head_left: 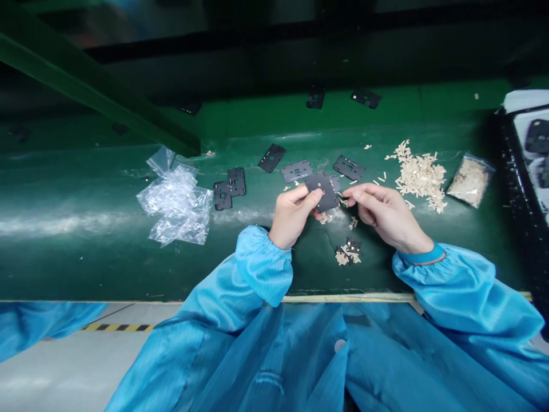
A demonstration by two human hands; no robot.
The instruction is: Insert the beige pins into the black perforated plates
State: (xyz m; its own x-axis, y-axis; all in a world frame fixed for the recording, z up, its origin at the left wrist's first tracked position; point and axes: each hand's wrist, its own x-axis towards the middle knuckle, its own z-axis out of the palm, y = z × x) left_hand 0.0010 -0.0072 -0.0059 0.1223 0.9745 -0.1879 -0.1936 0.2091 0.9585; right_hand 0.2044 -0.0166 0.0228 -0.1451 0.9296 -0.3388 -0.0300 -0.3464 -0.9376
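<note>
My left hand (291, 214) grips a flat black plastic plate (322, 191) with small cut-outs, its thumb on the near face. Just right of the plate, my right hand (384, 214) has thumb and forefinger pinched together. A small dark bit shows at those fingertips, too little to name. Below the hands lies a small heap of cream and black pieces (348, 252). Similar black plates rest beyond them, among them a grey-looking plate (297, 170), a tilted plate (271, 158) and another plate (349, 167).
Clear plastic bags (178, 200) are piled at the left, near two overlapping black plates (230, 187). To the right are a pile of cream strips (422, 177), a filled zip bag (470, 180) and a black tray (521, 189). A green beam (103, 86) slants down at the left.
</note>
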